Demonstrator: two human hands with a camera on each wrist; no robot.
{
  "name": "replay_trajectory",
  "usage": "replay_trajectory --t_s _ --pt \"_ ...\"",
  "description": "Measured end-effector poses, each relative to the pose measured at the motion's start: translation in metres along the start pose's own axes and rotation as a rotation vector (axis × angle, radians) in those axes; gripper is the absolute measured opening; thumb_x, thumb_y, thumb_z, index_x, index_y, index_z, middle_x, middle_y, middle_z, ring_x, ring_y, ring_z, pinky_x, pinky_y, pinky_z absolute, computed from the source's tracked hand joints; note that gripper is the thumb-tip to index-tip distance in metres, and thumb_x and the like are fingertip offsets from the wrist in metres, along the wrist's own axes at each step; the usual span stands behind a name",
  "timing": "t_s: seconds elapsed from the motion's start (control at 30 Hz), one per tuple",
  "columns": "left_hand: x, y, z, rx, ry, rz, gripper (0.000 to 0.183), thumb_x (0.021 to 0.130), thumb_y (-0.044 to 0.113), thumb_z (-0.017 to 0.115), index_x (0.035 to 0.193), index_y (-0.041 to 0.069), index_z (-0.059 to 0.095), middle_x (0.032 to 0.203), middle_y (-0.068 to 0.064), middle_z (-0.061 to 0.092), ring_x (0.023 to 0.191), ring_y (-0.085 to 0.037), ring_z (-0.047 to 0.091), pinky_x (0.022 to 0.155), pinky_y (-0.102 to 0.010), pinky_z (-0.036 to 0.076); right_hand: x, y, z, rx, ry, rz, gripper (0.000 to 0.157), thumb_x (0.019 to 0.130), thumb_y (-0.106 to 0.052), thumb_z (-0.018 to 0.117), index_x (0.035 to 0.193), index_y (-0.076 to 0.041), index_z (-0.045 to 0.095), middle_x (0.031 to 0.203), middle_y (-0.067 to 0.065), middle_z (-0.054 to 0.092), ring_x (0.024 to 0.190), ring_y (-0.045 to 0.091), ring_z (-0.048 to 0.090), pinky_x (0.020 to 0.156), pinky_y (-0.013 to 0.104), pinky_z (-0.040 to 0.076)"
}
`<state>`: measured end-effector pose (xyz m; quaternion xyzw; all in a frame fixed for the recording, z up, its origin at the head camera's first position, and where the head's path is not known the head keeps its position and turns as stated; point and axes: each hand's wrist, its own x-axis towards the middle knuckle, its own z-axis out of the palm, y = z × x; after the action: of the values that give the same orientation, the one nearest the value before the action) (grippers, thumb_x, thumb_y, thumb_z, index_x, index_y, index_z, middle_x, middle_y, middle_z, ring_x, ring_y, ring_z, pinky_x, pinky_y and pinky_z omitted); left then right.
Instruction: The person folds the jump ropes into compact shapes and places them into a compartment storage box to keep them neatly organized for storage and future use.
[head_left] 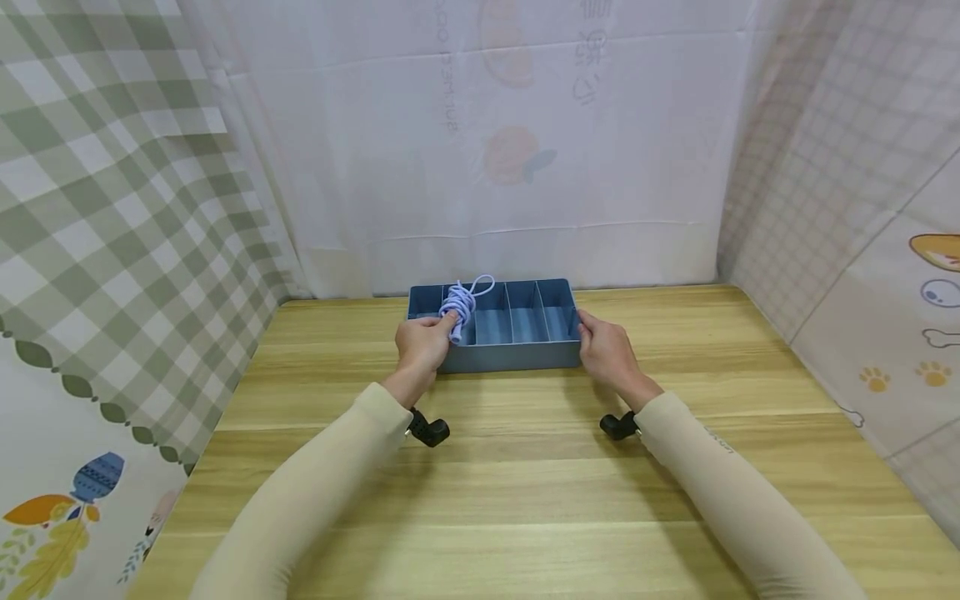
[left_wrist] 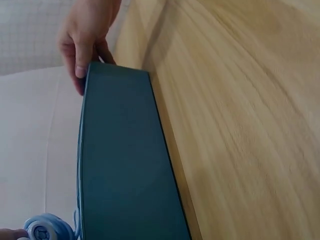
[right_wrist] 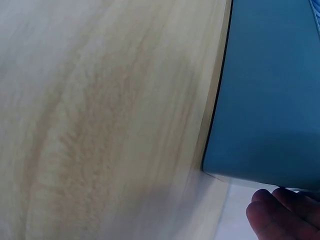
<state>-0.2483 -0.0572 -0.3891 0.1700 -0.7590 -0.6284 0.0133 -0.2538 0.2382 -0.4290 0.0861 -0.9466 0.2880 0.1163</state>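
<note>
A blue-grey organizer box (head_left: 510, 357) with several compartments sits at the far side of the table. My left hand (head_left: 422, 343) pinches a wound bundle of lavender rope (head_left: 458, 304) over the box's left compartments. One loop of the rope sticks up above the bundle, and the hand covers the box's front left corner. In the left wrist view, a round end of the rope (left_wrist: 42, 233) shows beside the box. At the box's right end, my right hand (head_left: 604, 348) grips the end wall, thumb near the rim. Its fingers (right_wrist: 285, 215) touch that end in the right wrist view.
The wood-grain table (head_left: 517, 475) reaches back to a white curtain (head_left: 600, 200) just behind the box. A green checked cloth (head_left: 135, 150) hangs at the left, a patterned cloth (head_left: 847, 275) at the right. Black wrist cameras hang below both wrists.
</note>
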Motion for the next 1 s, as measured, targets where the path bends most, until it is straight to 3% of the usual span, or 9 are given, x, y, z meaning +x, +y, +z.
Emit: replay_trajectory --t_s 0.1,0.27,0.43,0.53,0.67,0.93,1.0 --pt "0.003 -0.001 0.000 0.066 0.014 0.033 0.037 0.097 0.038 0.073 0.111 0.004 0.078 0.107 -0.007 0.072 0.096 -0.019 0.058 0.073 -0.032 0.048 0.000 0.001 0.001 0.000 -0.002 -0.003 0.041 0.109 -0.009 0.045 0.146 0.008 0.049 0.130 0.030 0.062 0.057 0.021 0.048 0.073 0.043 0.049" --pt "0.004 0.000 -0.001 0.222 0.031 0.075 0.037 0.096 0.041 0.073 0.106 0.007 0.080 0.103 -0.006 0.072 0.095 -0.022 0.060 0.072 -0.034 0.049 0.000 0.001 0.001 -0.002 -0.008 0.000 0.041 0.109 -0.009 0.045 0.146 0.008 0.049 0.120 0.031 0.067 0.054 0.020 0.044 0.070 0.042 0.048" --pt "0.008 0.000 -0.003 0.398 0.037 0.144 0.037 0.096 0.045 0.071 0.099 0.009 0.082 0.088 -0.003 0.071 0.084 -0.022 0.060 0.063 -0.033 0.045 0.000 0.002 0.001 -0.005 -0.008 0.010 0.041 0.109 -0.009 0.045 0.146 0.008 0.048 0.129 0.030 0.063 0.057 0.020 0.046 0.072 0.042 0.048" --pt "0.012 -0.002 -0.005 0.486 0.057 0.170 0.037 0.097 0.045 0.070 0.087 0.012 0.082 0.076 -0.001 0.067 0.076 -0.021 0.059 0.056 -0.032 0.041 0.000 0.002 0.001 -0.005 -0.009 0.008 0.041 0.109 -0.009 0.045 0.146 0.007 0.048 0.119 0.030 0.067 0.056 0.020 0.045 0.069 0.041 0.047" --pt "0.016 -0.003 -0.006 0.579 0.053 0.172 0.040 0.097 0.045 0.069 0.073 0.014 0.077 0.067 0.000 0.061 0.066 -0.020 0.057 0.051 -0.031 0.037 0.001 0.001 0.001 -0.011 -0.010 0.003 0.041 0.109 -0.009 0.045 0.146 0.007 0.049 0.112 0.030 0.069 0.054 0.020 0.044 0.066 0.040 0.046" --pt "0.020 0.003 -0.004 0.695 0.014 0.159 0.049 0.097 0.045 0.068 0.059 0.015 0.058 0.062 0.001 0.052 0.061 -0.018 0.054 0.050 -0.032 0.037 0.000 0.001 0.001 -0.004 -0.008 0.005 0.041 0.109 -0.009 0.046 0.146 0.008 0.049 0.120 0.030 0.067 0.055 0.019 0.045 0.066 0.040 0.046" --pt "0.021 0.003 -0.003 0.723 0.017 0.170 0.051 0.097 0.045 0.068 0.058 0.016 0.055 0.060 0.001 0.050 0.059 -0.018 0.054 0.049 -0.031 0.037 0.000 0.001 0.001 -0.005 -0.011 0.004 0.041 0.109 -0.009 0.045 0.146 0.008 0.048 0.113 0.029 0.069 0.054 0.019 0.045 0.065 0.039 0.046"
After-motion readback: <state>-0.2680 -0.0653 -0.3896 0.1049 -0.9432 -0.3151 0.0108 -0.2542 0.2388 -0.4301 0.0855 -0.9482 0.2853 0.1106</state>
